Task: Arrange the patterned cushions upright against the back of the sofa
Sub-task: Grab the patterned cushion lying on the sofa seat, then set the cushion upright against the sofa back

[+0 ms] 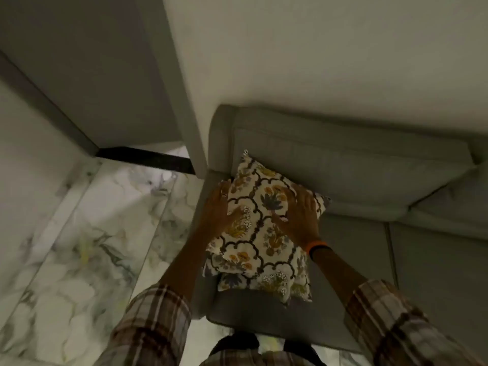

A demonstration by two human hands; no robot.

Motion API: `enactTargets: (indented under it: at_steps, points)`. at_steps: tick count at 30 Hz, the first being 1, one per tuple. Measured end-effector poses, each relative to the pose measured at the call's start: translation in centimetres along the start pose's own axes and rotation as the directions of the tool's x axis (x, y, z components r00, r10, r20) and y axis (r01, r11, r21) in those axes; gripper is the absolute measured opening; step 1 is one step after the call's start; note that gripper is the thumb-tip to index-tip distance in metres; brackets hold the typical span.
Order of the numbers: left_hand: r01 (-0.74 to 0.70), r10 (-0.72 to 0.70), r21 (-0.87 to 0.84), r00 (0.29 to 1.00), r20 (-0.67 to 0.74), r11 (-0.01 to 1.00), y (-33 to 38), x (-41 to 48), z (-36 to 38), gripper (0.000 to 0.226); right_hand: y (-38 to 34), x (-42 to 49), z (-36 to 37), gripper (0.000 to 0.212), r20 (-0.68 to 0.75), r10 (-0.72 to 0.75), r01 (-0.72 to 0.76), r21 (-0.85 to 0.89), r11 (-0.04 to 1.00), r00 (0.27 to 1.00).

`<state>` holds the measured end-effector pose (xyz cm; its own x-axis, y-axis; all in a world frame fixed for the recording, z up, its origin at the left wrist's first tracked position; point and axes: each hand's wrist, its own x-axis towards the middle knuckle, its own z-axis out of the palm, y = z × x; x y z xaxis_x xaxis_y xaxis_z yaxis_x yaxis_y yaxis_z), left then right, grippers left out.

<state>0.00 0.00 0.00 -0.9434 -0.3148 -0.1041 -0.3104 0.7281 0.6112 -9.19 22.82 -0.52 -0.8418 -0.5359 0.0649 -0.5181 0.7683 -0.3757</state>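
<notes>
Patterned cushions lie stacked at the left end of the sofa, the top one flat on at least one more whose edge pokes out at the near side. Both hands are on the top cushion: the left hand cups its left edge, fingers lying close together along the side with the thumb spread onto the printed face, a ring showing on one finger. The right hand sits on the right part of the face, fingers loosely spread and flat, not pinching, with an orange band at the wrist. Plaid sleeves cover both forearms.

Judging by the grip, the step in hand is taking hold of the top cushion, and none yet stands upright. The next move calls for lifting it by its two sides, tipping it onto its lower edge and leaning it on the back cushion at the far side of the seat.

Each cushion is square and plump, its cover a cream woven cloth printed with dark scalloped trellis lines and yellow and blue flowers; it should give under the hands and may slump unless well propped. The sofa is a plain grey-green fabric with piped seams. Left of it, the floor is glossy veined marble tile.
</notes>
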Motion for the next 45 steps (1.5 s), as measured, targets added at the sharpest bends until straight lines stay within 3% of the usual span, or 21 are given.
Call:
enactTargets:
  at_steps: [2,4,7,9,12,15,18,21,24,26,28,31,34,38,41,45]
  points:
    - [0.093,-0.084,-0.101,0.992,0.094,0.991,-0.3,1.8,1.2,0.091,1.3,-1.5,1.2,0.084,0.040,0.338,-0.338,0.226,0.914,0.940]
    - [0.239,-0.210,-0.245,0.968,0.136,0.940,-0.7,3.6,2.1,0.097,3.1,-3.8,3.4,0.100,0.177,0.618,-0.617,0.473,0.629,0.766]
    - [0.448,-0.395,-0.427,0.894,0.213,0.785,-1.7,6.1,3.9,0.102,6.1,-4.8,6.9,0.130,0.454,0.702,-0.714,0.692,0.111,0.549]
    - [0.524,-0.430,-0.440,0.851,0.300,0.729,-2.7,6.4,5.3,0.107,6.8,-5.8,7.5,0.122,0.587,0.649,-0.749,0.661,-0.039,0.484]
    - [0.588,-0.502,-0.370,0.808,0.308,0.719,-3.4,5.3,7.1,0.113,7.7,-6.8,7.2,0.068,0.596,0.534,-0.736,0.673,0.076,0.600]
    - [0.526,-0.491,-0.496,0.845,0.212,0.691,-1.5,3.9,7.9,0.091,9.2,-7.2,5.7,0.063,0.609,0.435,-0.688,0.725,0.035,0.663]
    - [0.477,-0.460,-0.570,0.868,0.187,0.669,2.3,1.7,9.4,0.106,12.2,-8.4,3.2,0.057,0.549,0.425,-0.607,0.795,-0.001,0.719]
    - [0.451,-0.420,-0.553,0.887,0.191,0.701,7.1,0.0,12.6,0.128,17.0,-10.2,-0.2,0.067,0.513,0.452,-0.573,0.820,-0.006,0.729]
    - [0.360,-0.275,-0.590,0.933,0.233,0.722,11.9,0.2,17.2,0.098,23.2,-12.2,-4.0,0.090,0.492,0.488,-0.578,0.816,0.032,0.721]
    - [0.350,-0.187,-0.562,0.926,0.327,0.749,15.4,1.0,20.5,0.096,28.1,-13.3,-6.7,0.097,0.452,0.509,-0.566,0.819,0.088,0.733]
    - [0.372,-0.170,-0.497,0.899,0.404,0.784,18.0,2.4,24.1,0.113,33.1,-14.1,-8.3,0.102,0.389,0.527,-0.561,0.799,0.215,0.756]
    - [0.332,-0.146,-0.429,0.900,0.411,0.840,24.1,5.1,29.9,0.145,41.6,-14.4,-9.9,0.118,0.279,0.597,-0.548,0.768,0.332,0.752]
    - [0.300,-0.123,-0.421,0.910,0.397,0.856,29.0,7.5,35.6,0.136,49.4,-13.8,-9.7,0.125,0.212,0.603,-0.530,0.739,0.415,0.769]
    - [0.257,-0.107,-0.424,0.932,0.345,0.868,32.4,10.8,43.5,0.128,59.0,-11.6,-7.6,0.136,0.186,0.610,-0.526,0.727,0.442,0.770]
    - [0.264,-0.048,-0.481,0.908,0.416,0.836,33.6,12.4,48.0,0.102,64.7,-10.2,-5.8,0.143,0.236,0.575,-0.536,0.725,0.432,0.783]
    - [0.275,-0.045,-0.504,0.906,0.422,0.819,32.2,12.3,51.7,0.100,67.8,-10.3,-4.4,0.135,0.324,0.498,-0.550,0.722,0.420,0.804]
